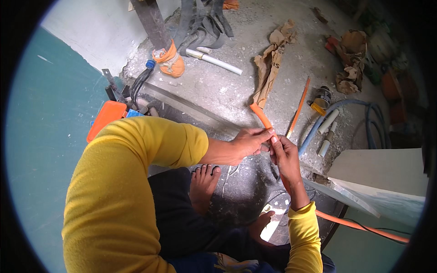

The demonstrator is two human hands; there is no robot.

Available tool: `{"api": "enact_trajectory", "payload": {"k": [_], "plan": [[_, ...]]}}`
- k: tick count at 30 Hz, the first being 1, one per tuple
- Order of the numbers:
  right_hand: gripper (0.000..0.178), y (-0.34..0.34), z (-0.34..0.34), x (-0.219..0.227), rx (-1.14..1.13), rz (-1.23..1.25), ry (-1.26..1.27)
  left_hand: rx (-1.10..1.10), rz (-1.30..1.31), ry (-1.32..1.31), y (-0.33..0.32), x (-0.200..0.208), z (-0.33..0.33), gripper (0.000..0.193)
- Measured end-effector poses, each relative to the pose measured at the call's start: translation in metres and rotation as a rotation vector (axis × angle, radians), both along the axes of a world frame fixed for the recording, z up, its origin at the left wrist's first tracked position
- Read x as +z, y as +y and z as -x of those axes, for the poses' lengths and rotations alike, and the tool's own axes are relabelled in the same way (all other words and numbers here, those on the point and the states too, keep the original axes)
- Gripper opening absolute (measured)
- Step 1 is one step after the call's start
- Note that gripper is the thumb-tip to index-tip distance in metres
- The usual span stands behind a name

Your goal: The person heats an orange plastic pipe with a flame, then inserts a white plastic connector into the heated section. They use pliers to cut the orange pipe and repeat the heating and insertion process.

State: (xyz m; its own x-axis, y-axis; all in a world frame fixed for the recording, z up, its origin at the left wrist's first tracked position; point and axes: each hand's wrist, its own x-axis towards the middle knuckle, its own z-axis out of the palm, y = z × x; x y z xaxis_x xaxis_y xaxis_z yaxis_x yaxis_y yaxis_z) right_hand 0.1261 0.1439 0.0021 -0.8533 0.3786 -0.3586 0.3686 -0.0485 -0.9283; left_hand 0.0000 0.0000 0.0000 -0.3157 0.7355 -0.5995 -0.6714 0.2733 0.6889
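Two hands: with left hand and right hand, our fingers pinch the orange tube.
Orange tube: between our fingers; probably light, bendy, smooth-skinned.
Tube grip: surest, we judge, right beside the fingertips.

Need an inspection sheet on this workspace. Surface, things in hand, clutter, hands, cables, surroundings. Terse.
Surface: rough grey concrete floor, strewn with pale debris.
Things in hand: bent orange tube, upper end meeting crumpled brown paper.
Clutter: that paper, long white pipe, flat grey strips, dark-and-yellow container.
Hands: bare left hand and bare right hand close together, both gripping the tube.
Cables: thin black cable beside orange length at lower right; blue-grey hose on the floor.
Surroundings: teal-and-white wall at left; dark upright post, orange wrapping at its base.
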Motion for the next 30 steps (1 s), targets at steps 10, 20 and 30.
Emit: {"api": "enact_trajectory", "payload": {"k": [10, 20, 30], "plan": [[0.035, 0.005, 0.000, -0.002, -0.002, 0.041, 0.027, -0.030, -0.013, 0.003, 0.002, 0.000, 0.000, 0.048], [0.038, 0.009, 0.003, 0.004, -0.017, -0.078, 0.007, -0.051, -0.021, 0.021, 0.006, 0.005, 0.002, 0.049], [0.037, 0.020, 0.003, 0.004, 0.096, -0.428, 0.048, -0.062, -0.068, -0.021, 0.011, 0.003, 0.003, 0.045]]}}
